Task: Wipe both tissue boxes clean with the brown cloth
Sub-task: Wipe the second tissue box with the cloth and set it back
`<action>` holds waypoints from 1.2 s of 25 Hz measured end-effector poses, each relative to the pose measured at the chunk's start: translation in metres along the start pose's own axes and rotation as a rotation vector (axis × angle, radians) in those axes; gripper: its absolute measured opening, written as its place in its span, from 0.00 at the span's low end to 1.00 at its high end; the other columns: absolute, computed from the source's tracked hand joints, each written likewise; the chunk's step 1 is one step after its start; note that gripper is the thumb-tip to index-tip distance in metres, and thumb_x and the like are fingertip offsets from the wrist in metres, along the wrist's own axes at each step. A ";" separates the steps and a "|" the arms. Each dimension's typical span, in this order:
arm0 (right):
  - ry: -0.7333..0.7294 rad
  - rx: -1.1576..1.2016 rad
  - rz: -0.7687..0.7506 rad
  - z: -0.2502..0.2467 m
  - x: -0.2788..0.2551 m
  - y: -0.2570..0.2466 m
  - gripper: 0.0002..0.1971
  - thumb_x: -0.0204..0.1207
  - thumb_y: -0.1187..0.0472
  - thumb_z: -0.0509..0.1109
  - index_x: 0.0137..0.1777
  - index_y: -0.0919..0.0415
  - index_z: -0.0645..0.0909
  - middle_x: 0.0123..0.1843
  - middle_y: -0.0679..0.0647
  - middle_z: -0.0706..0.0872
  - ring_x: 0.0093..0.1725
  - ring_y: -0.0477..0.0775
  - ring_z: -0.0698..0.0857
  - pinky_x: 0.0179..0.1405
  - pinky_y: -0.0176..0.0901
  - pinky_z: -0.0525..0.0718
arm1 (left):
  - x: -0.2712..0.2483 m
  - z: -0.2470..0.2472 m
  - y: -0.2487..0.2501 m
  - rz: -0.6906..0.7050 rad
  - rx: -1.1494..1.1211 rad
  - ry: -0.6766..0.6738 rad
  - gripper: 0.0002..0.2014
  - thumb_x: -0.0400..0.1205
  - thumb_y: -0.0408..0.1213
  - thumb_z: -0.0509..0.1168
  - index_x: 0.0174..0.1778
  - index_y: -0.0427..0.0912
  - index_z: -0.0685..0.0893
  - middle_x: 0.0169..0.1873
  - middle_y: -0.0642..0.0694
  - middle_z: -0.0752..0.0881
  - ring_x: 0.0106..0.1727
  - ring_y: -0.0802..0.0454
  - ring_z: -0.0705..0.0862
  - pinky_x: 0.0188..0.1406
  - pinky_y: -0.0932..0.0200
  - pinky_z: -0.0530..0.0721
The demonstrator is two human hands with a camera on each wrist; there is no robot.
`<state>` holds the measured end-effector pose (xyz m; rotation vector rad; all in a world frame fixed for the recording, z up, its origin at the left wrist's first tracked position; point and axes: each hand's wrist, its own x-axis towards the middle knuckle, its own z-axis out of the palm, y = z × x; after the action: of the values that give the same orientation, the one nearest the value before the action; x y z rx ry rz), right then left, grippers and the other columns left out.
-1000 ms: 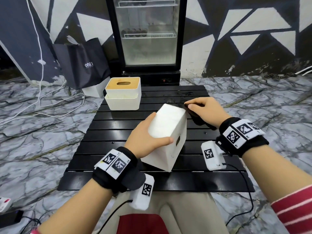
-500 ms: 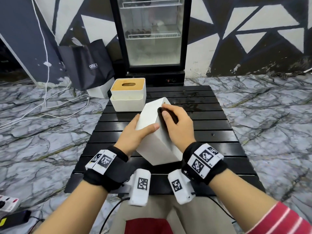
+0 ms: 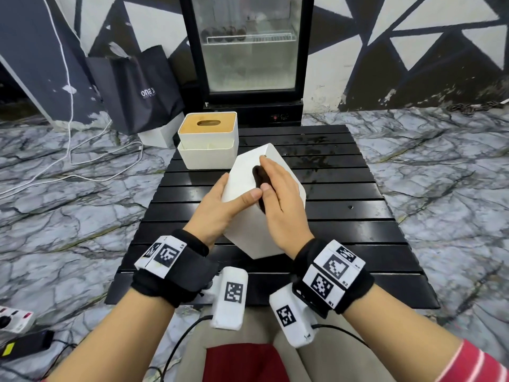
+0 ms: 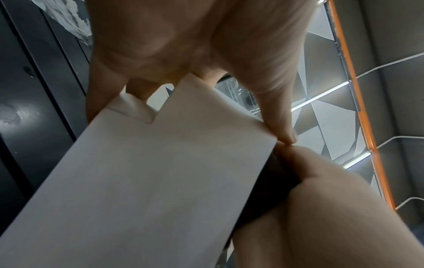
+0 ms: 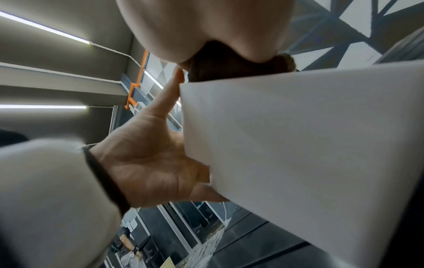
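Note:
A plain white tissue box (image 3: 254, 241) stands tilted on one corner in the middle of the black slatted table (image 3: 344, 216). My left hand (image 3: 220, 205) grips its left side, with the thumb lying across the upper face. My right hand (image 3: 281, 197) lies over that upper face and holds the bunched brown cloth (image 3: 259, 175) against it under the palm and thumb. The wrist views show the box (image 4: 149, 181) (image 5: 298, 145) from below, with the cloth (image 4: 275, 181) (image 5: 229, 63) squeezed on its top edge. A second white tissue box with a wooden lid (image 3: 208, 142) sits at the table's far left.
A glass-door fridge (image 3: 248, 51) stands just behind the table. A black bag (image 3: 137, 86) leans against the wall at the left. White cables (image 3: 68, 161) trail over the marble floor, and a power strip (image 3: 13, 321) lies at the lower left.
My right hand has carried the cloth from the box's far right edge onto its upper face. My left hand has kept its grip and turned the box.

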<state>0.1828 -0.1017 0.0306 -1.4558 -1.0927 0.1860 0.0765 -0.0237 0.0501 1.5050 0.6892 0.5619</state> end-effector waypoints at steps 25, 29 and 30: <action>-0.059 -0.081 0.082 -0.013 0.036 0.019 0.22 0.81 0.63 0.51 0.76 0.56 0.65 0.73 0.55 0.71 0.72 0.50 0.67 0.75 0.45 0.61 | 0.004 0.003 -0.001 -0.015 -0.018 -0.003 0.35 0.59 0.56 0.76 0.63 0.55 0.79 0.57 0.51 0.87 0.57 0.49 0.86 0.52 0.48 0.85; -0.070 -0.095 0.152 -0.018 0.038 0.027 0.22 0.83 0.66 0.51 0.76 0.54 0.63 0.74 0.54 0.70 0.73 0.49 0.65 0.74 0.41 0.60 | 0.003 0.002 0.000 -0.015 -0.020 0.004 0.32 0.64 0.51 0.76 0.65 0.54 0.77 0.56 0.51 0.87 0.54 0.51 0.86 0.48 0.50 0.85; -0.077 -0.107 0.177 -0.020 0.037 0.029 0.22 0.83 0.65 0.51 0.77 0.55 0.62 0.75 0.54 0.69 0.74 0.50 0.65 0.74 0.40 0.59 | 0.003 0.002 0.000 -0.021 -0.025 0.006 0.30 0.66 0.50 0.75 0.65 0.54 0.77 0.56 0.52 0.87 0.53 0.52 0.86 0.46 0.52 0.85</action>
<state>0.2307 -0.0838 0.0282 -1.6541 -1.0483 0.3156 0.0799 -0.0231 0.0498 1.4719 0.6989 0.5574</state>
